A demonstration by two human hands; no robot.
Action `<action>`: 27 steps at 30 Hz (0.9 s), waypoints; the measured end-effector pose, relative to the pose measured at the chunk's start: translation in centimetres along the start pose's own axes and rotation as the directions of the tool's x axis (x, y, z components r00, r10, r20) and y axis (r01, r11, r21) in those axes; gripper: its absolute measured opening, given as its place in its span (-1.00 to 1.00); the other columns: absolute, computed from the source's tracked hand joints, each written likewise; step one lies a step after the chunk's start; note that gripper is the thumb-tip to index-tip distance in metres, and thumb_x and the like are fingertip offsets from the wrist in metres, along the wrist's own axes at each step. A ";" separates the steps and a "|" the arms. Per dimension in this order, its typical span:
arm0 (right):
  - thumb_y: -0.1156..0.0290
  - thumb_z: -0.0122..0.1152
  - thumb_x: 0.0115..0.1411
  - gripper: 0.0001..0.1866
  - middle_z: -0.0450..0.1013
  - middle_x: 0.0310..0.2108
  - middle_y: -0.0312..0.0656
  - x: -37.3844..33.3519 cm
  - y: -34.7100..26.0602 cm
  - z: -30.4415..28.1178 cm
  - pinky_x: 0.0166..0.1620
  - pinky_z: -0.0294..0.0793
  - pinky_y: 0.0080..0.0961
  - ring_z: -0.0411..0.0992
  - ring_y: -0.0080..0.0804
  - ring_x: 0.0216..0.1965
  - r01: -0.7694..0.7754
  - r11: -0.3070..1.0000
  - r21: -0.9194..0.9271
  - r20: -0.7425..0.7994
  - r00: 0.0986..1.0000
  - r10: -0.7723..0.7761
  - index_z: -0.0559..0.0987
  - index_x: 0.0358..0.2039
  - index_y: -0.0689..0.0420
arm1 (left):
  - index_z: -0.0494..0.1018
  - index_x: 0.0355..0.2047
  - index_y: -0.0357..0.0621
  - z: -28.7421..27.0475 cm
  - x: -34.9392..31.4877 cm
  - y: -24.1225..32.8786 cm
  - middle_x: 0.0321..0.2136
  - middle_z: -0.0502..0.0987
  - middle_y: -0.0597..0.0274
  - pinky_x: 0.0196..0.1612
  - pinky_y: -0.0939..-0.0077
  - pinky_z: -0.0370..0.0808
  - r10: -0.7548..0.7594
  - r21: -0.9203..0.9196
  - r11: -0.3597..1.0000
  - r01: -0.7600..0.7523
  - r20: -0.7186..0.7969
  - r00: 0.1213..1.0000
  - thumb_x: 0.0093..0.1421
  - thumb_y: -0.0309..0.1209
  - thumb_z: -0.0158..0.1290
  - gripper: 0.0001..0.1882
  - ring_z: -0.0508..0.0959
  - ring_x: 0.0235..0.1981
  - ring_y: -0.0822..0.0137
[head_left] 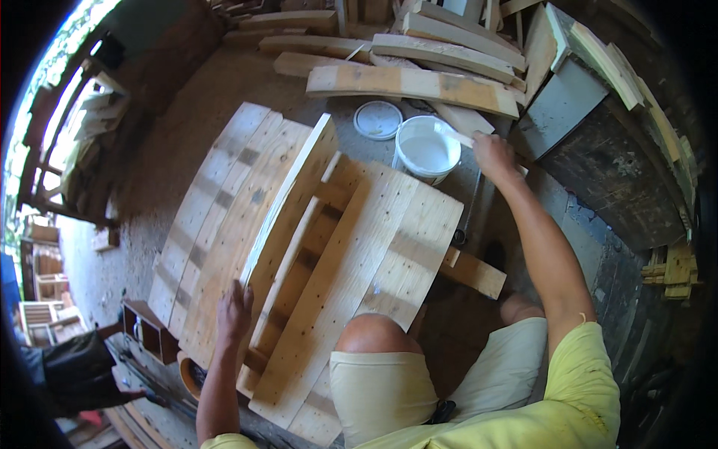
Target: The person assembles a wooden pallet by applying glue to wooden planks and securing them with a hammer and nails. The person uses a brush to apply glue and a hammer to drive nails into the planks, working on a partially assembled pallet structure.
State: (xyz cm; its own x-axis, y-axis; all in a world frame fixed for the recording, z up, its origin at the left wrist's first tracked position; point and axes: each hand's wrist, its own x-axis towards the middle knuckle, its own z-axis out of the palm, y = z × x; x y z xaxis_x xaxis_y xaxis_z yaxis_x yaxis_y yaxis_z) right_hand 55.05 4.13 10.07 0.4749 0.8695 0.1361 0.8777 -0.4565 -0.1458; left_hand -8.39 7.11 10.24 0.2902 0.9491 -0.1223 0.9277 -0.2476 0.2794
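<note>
My left hand (235, 313) grips the near part of a wooden board (298, 196) that stands on its long edge. White, wet-looking stuff coats the board's upper edge. Beside it lie wide plank panels: one on the left (224, 202), one on the right (389, 232), with a slatted gap between. My right hand (495, 156) is closed round a pale flat stick (464, 139) that reaches over the rim of a white bucket (399, 159). The stick's far end is hard to make out against the bucket. White liquid or paste (428, 153) shows inside the bucket.
A round white lid (378, 120) lies left of the bucket. Thick timber pieces (411, 84) are piled beyond it. On the right stands a dark cabinet (609, 161) with planks on top. A wooden beam (479, 274) juts out near my knee. Someone in dark clothing (75, 374) is at lower left.
</note>
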 end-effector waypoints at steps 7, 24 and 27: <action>0.45 0.05 0.21 -0.76 0.63 -0.21 0.01 5.5 -2.1 6.8 -0.12 0.60 -0.11 0.63 -0.06 -0.16 0.092 0.977 -0.192 0.176 0.983 -0.058 0.71 -0.29 0.13 | 0.32 -0.25 -0.20 0.6 -0.2 -0.5 -0.40 0.48 -0.24 -0.23 -0.09 0.37 -0.044 0.086 0.995 0.044 -0.010 0.999 0.35 -0.18 -0.01 -0.70 0.47 -0.29 -0.30; 0.41 0.08 0.17 -0.76 0.65 -0.28 -0.07 8.6 -7.0 15.6 -0.11 0.60 -0.19 0.63 -0.12 -0.18 0.174 0.983 -0.062 0.159 0.974 -0.162 0.73 -0.36 0.07 | 0.32 -0.19 -0.17 0.6 -0.3 0.0 -0.42 0.51 -0.20 -0.22 -0.09 0.34 -0.078 0.120 0.990 0.078 -0.006 0.997 0.34 -0.20 0.00 -0.72 0.48 -0.30 -0.28; 0.42 0.07 0.16 -0.76 0.63 -0.25 0.00 8.4 -7.3 15.1 -0.09 0.59 -0.16 0.62 -0.06 -0.18 0.156 0.988 -0.009 0.201 0.968 -0.151 0.72 -0.36 0.12 | 0.32 -0.19 -0.17 0.6 -0.3 0.0 -0.43 0.50 -0.20 -0.23 -0.09 0.34 -0.074 0.110 0.991 0.073 0.008 0.997 0.34 -0.19 0.00 -0.72 0.48 -0.30 -0.29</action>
State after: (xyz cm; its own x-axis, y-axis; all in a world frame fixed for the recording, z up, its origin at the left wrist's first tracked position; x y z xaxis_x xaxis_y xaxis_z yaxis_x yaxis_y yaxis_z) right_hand 51.66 17.58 -2.56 0.3139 0.9485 -0.0428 0.9417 -0.3168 -0.1138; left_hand -8.36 6.76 9.74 0.2223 0.9633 -0.1503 0.9666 -0.1975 0.1635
